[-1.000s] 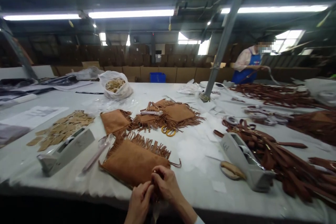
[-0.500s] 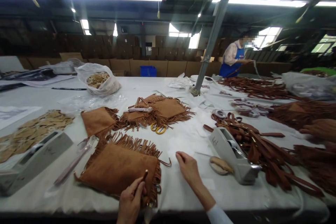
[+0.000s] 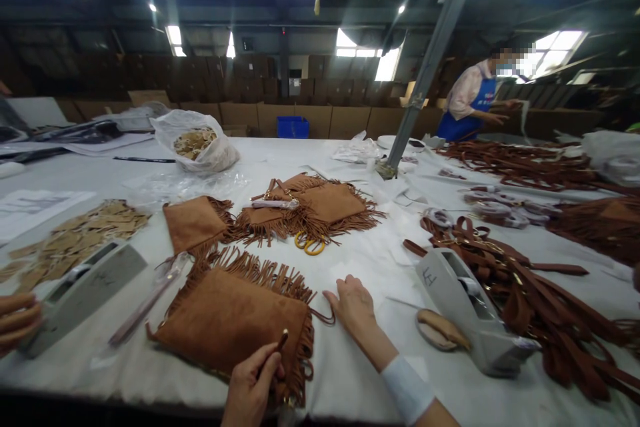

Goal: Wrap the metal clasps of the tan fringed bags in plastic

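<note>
A tan suede bag (image 3: 233,320) with long fringe lies flat on the white-covered table in front of me. At its lower right corner, my left hand (image 3: 253,380) pinches a narrow brown strap (image 3: 283,339) that ends in a metal tip. To the bag's right, my right hand (image 3: 355,310) rests palm down on the table, thumb apart from the fingers. The thumb is close to a loose fringe strand (image 3: 323,317); whether they touch, I cannot tell. Behind the bag are more fringed suede bags (image 3: 333,203) and yellow-handled scissors (image 3: 311,244).
A grey tape dispenser (image 3: 470,313) and tape roll (image 3: 440,332) stand right, beside brown straps (image 3: 525,293). Another dispenser (image 3: 90,293) is left, near another person's hand (image 3: 17,320). A post (image 3: 430,67) rises from the table; a co-worker (image 3: 470,100) stands behind.
My right hand's closed fingers have loosened and spread onto the table. The left hand keeps its pinch on the strap. Another person's hand has appeared at the left edge; the view has shifted slightly.
</note>
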Tool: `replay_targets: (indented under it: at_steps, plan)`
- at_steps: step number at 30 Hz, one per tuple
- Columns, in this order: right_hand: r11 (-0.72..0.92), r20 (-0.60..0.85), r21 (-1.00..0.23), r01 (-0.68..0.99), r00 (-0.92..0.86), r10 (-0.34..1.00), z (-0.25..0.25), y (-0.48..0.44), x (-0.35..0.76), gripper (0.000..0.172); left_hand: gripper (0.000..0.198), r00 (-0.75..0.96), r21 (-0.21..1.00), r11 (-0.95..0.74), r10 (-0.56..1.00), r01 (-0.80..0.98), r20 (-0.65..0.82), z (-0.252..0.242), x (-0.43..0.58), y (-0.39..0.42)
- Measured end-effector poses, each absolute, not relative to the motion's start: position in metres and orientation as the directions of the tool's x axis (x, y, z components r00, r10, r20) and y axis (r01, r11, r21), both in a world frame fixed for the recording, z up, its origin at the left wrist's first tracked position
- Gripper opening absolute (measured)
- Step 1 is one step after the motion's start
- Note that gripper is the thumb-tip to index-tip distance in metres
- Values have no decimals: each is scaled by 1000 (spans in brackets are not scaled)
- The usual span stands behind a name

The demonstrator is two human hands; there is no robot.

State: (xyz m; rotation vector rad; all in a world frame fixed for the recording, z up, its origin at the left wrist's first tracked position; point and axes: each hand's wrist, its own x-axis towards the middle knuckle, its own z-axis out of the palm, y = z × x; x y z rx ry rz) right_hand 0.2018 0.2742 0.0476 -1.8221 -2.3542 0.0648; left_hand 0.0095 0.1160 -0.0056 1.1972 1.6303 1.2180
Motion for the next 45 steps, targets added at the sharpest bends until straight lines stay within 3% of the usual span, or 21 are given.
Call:
replay_targets:
  at_steps: [3, 7, 12, 17, 21, 24, 27, 39, 45]
  plan:
    - [233, 51, -198, 952, -227, 972, 38, 275, 196, 15, 47, -245, 967, 117, 968, 226, -60, -2, 10, 116]
    - [208, 51, -284, 936, -202, 978, 39, 280, 201, 20, 45, -228, 971, 93, 973, 221, -41, 3, 11, 116]
    - [127, 74, -502, 855, -104, 992, 56, 283, 211, 17, 40, -194, 982, 62, 981, 176, -27, 12, 10, 116]
    - [17, -38, -815, 579, -83, 996, 61, 281, 218, 17, 39, -132, 998, 66, 989, 24, -62, 17, 5, 117]
    - [-123, -154, -951, 284, -90, 984, 56, 272, 218, 21, 41, -107, 990, 93, 989, -106, -104, 16, 2, 119]
    - [-184, -196, -976, 116, -102, 975, 56, 262, 218, 23, 42, -103, 987, 99, 988, -124, -112, 16, 1, 119]
    - [-243, -248, -969, 48, -122, 961, 58, 253, 218, 26, 43, -114, 989, 85, 989, -118, -98, 17, 2, 119]
    - [-310, -311, -938, 158, 15, 950, 55, 226, 257, 36, 45, -85, 997, 49, 995, -54, -53, 20, 1, 118]
    - [-304, -312, -945, 121, -50, 949, 48, 217, 270, 32, 44, -86, 996, 67, 994, -59, -72, 21, 2, 117]
